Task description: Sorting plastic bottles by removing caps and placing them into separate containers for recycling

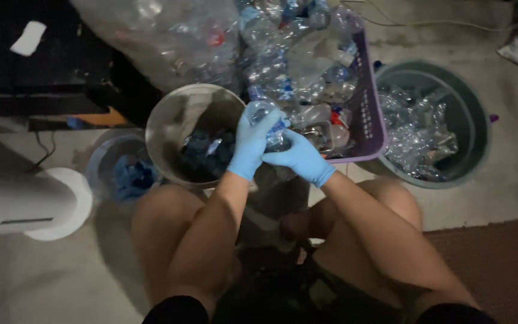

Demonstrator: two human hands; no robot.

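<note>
Down at the bottom of the frame, the person's bare knees and forearms rise toward the middle, where both hands, in light blue gloves, meet. The left hand [252,143] is wrapped around the upper part of a clear plastic bottle [273,127], fingers curled shut on it. The right hand [300,157] closes on the same bottle from the lower right, its fingers pressed against the left hand's. The bottle sits just above centre, crumpled, with a blue label or cap partly hidden by the gloves; which it is cannot be told.

Directly behind the left hand stands a round metal bucket [169,123], its rim catching the light and dark scraps lying in its bottom. To its lower left, a smaller pale tub [100,162] holds blue bits. Further left, at the frame's edge, a white cylindrical appliance [31,201] lies on the floor [511,186].

Behind the right hand, a purple slotted basket [370,123] is piled with clear plastic bottles, some with blue labels. At the right, a dark round bin [475,129] holds more crushed clear bottles. Along the top of the frame, a large clear sack [169,36] bulges with bottles, and dark furniture [43,78] fills the upper left corner.
</note>
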